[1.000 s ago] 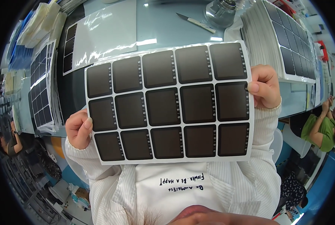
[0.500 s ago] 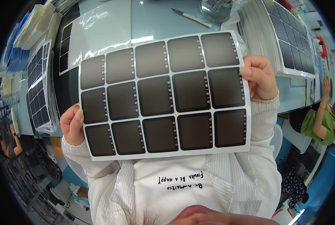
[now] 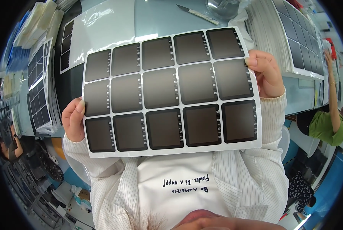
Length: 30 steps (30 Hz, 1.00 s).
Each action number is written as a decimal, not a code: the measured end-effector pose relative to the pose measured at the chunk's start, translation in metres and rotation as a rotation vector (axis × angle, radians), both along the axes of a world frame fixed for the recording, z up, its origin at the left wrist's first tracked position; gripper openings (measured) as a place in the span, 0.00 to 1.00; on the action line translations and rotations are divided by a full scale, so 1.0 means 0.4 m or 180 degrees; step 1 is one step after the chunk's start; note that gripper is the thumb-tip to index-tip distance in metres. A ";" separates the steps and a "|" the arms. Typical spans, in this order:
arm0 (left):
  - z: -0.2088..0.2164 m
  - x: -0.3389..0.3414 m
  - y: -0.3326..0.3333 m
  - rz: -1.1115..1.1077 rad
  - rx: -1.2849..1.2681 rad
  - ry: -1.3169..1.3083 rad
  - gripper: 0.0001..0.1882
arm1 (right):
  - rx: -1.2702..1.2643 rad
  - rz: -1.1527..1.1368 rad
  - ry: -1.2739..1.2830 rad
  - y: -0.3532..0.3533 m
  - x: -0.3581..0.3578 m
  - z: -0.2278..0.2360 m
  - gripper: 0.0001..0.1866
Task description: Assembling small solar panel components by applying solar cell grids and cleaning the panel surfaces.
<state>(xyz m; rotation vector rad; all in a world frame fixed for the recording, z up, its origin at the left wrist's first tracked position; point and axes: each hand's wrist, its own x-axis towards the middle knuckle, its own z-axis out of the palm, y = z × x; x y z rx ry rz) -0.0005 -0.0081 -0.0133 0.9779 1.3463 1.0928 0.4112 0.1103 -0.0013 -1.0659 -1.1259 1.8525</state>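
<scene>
A white sheet of fifteen dark squares (image 3: 170, 92) is held up above the table's (image 3: 156, 19) near edge.

Its left edge is pinched by the left hand (image 3: 74, 119), its right edge by the right hand (image 3: 266, 73); stacked sheets (image 3: 290, 38) crowd the table's right side, a knife (image 3: 197, 13) lies beyond.

Left hand (image 3: 74, 119) and right hand (image 3: 266, 73) are raised, fingers curled, apparently pinching with thumbs forward.

The sheet of dark squares (image 3: 171, 92) covers the middle of the worktop (image 3: 160, 19). Stacks of sheets crowd its left edge (image 3: 41, 88) and right edge (image 3: 290, 42). A knife (image 3: 196, 12) and film (image 3: 98, 30) lie toward the far edge; bare surface shows between them.
</scene>
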 end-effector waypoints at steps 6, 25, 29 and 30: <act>0.008 0.019 0.006 -0.0010 0.0036 -0.0095 0.12 | 0.0046 -0.0101 0.0015 -0.003 -0.001 -0.007 0.12; 0.030 0.057 0.005 0.0004 0.0111 -0.0237 0.12 | 0.0258 -0.0370 -0.0151 0.000 -0.002 -0.013 0.12; 0.020 0.041 -0.002 -0.0096 0.0182 -0.0149 0.12 | 0.0163 -0.0334 -0.0156 -0.002 -0.001 -0.007 0.11; 0.022 0.042 -0.002 -0.0083 0.0206 -0.0191 0.12 | 0.0218 -0.0306 -0.0164 -0.002 0.001 -0.008 0.11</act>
